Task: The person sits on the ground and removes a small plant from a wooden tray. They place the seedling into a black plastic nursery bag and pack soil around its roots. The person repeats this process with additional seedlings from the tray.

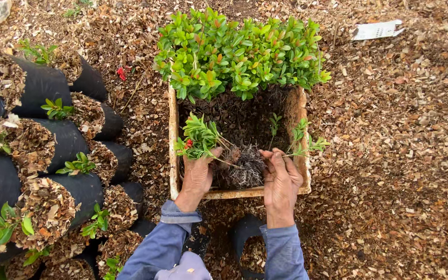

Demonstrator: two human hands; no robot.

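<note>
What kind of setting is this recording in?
Probably an outdoor plant nursery: a wooden crate of green seedlings, black grow bags filled with wood-chip mix, and mulch-covered ground.

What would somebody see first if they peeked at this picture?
Probably the bushy green seedlings crowding the far end of the wooden box in the middle. Nearer, the left hand holds a small seedling and the right hand another. Black bags lie stacked at left.
</note>
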